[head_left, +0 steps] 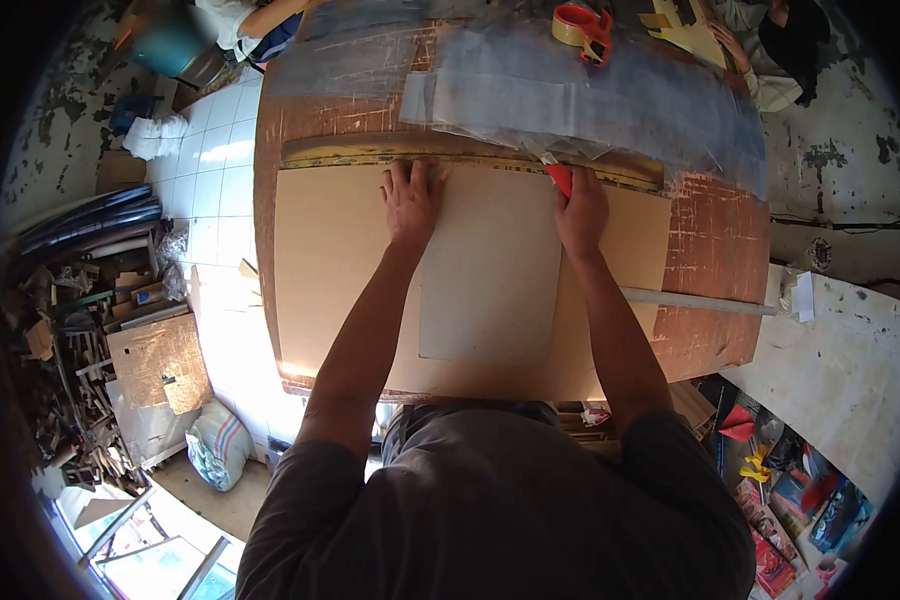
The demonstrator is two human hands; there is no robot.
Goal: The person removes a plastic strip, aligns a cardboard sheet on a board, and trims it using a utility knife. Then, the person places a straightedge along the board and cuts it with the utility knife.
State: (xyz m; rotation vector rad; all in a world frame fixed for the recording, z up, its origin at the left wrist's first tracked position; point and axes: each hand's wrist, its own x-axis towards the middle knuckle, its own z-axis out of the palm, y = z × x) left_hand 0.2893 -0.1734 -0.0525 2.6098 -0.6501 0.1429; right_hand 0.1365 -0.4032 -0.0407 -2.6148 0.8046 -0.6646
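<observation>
A grey rectangular board (490, 270) lies on a larger brown cardboard sheet (345, 250) at the near side of the wooden table. My left hand (411, 203) presses down with fingers spread at the grey board's upper left corner. My right hand (581, 212) is closed round a red utility knife (560, 179), at the board's upper right corner. The knife's tip points up and left, toward the wooden strip (360, 148) that runs along the far edge of the cardboard. What my right palm covers is hidden.
Plastic sheets (510, 85) cover the table's far part, with a red tape dispenser (588, 35) on them. A metal ruler (700, 300) sticks out to the right. Other people's arms show at the far left and far right. Scrap wood (80, 350) is piled left.
</observation>
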